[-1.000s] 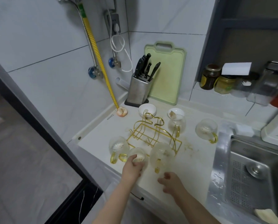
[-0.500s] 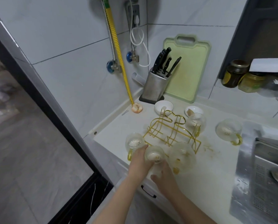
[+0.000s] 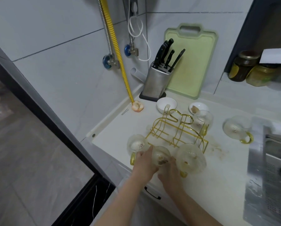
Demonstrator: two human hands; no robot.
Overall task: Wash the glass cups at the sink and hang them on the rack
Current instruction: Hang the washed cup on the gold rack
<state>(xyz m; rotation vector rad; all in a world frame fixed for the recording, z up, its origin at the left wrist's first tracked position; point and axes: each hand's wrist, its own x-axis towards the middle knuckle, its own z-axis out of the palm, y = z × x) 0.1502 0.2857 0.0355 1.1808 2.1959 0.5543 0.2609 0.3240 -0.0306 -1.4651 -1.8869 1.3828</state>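
Both hands wrap one rounded, textured glass cup [image 3: 160,156] at the white counter's near edge: the left hand [image 3: 144,163] curls around its left side, the right hand [image 3: 170,171] grips from below-right. Just beyond the fingers stands the thin gold wire rack [image 3: 174,132]; matching soiled cups flank each hand

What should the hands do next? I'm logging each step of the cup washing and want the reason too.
Probably lift the dirty cup off the counter and carry it right to the sink. The left hand and right hand both hold it, residue shows inside, and the gold rack carries no cups, so washing seems to come first.
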